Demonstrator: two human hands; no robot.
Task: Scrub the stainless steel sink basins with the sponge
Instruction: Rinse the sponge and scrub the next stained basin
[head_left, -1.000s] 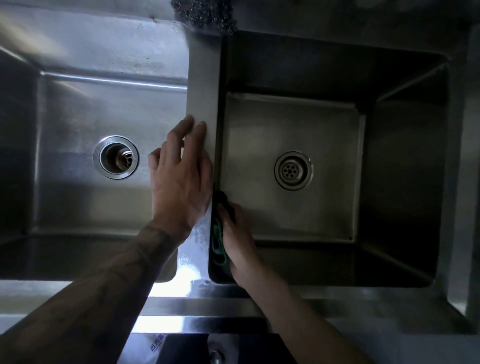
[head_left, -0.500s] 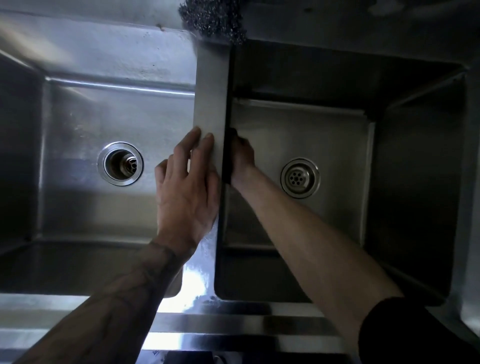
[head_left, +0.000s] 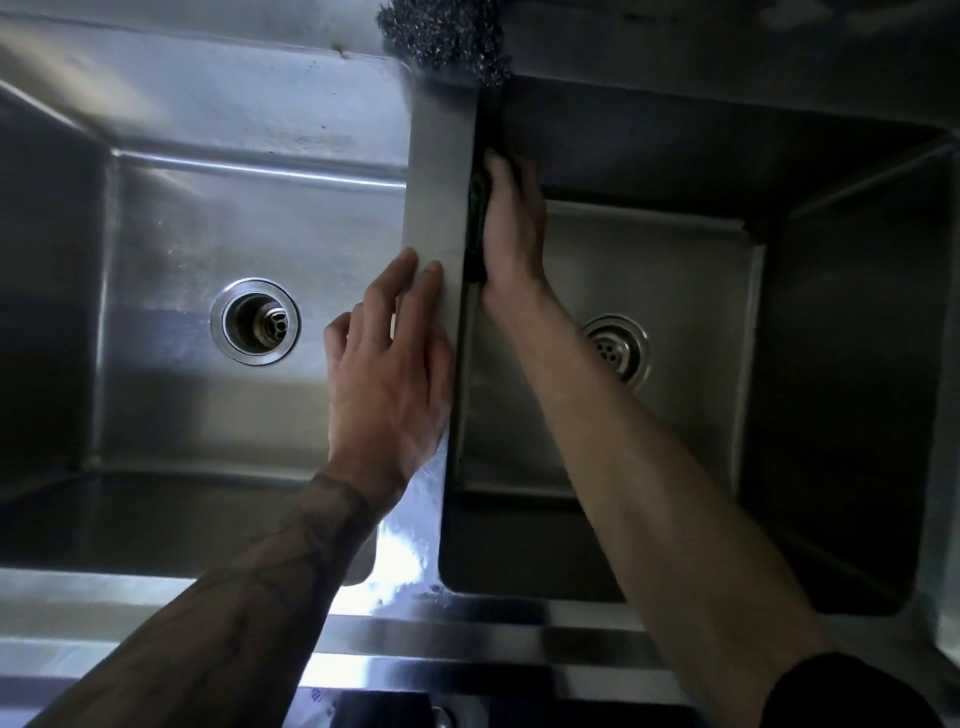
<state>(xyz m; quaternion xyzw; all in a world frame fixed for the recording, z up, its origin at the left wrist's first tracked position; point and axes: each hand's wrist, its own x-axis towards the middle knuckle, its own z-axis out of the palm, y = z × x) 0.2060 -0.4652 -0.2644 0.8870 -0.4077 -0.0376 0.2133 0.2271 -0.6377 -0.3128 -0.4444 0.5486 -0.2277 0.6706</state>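
Observation:
A double stainless steel sink fills the view. My left hand (head_left: 389, 374) rests flat with straight fingers on the divider (head_left: 441, 182) between the left basin (head_left: 182, 218) and the right basin (head_left: 675, 291). My right hand (head_left: 511, 223) is inside the right basin and presses a dark sponge (head_left: 475, 228) with green markings against the divider's inner wall, near the far end. Most of the sponge is hidden between my palm and the wall.
A steel wool scourer (head_left: 447, 36) sits on the back ledge at the divider's far end. The left basin has an open drain (head_left: 255, 321); the right basin has a strainer drain (head_left: 618, 349), partly covered by my forearm. The front rim (head_left: 467, 629) runs below.
My right hand has slid the sponge along the divider wall from the near end toward the far end. My left hand has stayed on the divider.

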